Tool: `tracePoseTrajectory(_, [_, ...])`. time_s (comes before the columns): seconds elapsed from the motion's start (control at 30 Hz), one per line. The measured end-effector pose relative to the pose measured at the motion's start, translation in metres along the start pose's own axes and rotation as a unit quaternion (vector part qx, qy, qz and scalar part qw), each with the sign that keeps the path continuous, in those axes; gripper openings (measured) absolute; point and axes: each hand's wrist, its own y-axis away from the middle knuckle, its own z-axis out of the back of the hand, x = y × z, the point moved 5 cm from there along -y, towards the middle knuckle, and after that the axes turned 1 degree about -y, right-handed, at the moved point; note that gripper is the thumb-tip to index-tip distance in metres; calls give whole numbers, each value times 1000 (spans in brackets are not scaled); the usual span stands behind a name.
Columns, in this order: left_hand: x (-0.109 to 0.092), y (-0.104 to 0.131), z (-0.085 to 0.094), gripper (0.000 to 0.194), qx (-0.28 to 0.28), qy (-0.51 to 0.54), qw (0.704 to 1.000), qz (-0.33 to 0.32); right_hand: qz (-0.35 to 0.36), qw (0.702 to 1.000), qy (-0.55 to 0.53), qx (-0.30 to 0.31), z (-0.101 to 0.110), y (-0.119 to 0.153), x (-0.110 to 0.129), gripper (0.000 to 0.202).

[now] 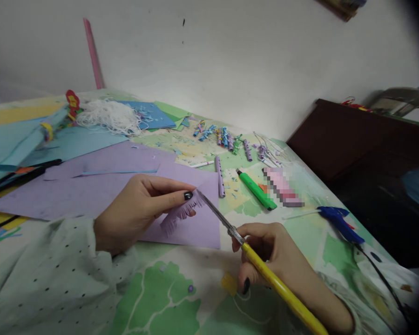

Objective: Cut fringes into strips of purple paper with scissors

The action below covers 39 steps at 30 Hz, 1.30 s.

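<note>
My left hand pinches a strip of purple paper between thumb and fingers. One edge of the strip is cut into a fine fringe, which hangs downward. My right hand grips a pair of scissors with yellow handles. The blade tips meet the strip's upper end, close to my left thumb. Beneath the strip lies a larger purple paper sheet. A purple paper roll with dark marks rests at that sheet's right edge.
A green utility knife and a blue glue gun lie to the right. Several small fringed paper rolls stand behind. White string is heaped at back left, near blue sheets. A wall closes off the back.
</note>
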Motion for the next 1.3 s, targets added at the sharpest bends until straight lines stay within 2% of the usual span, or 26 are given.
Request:
tracePoseTrajectory(0.13, [1, 0, -1, 13, 8, 1, 1000, 2, -11, 1000, -18, 18, -2, 0, 0, 42])
tracePoseTrajectory(0.3, [1, 0, 0, 12, 4, 23, 1000, 5, 10, 999, -19, 34, -4, 0, 1, 42])
tracePoseTrajectory(0.57, [1, -1, -2, 12, 16, 24, 1000, 5, 21, 999, -31, 22, -2, -1, 1, 43])
tracePoseTrajectory(1.3, [-2, 0, -1, 13, -4, -6, 1000, -8, 14, 1000, -7, 16, -1, -2, 2, 45])
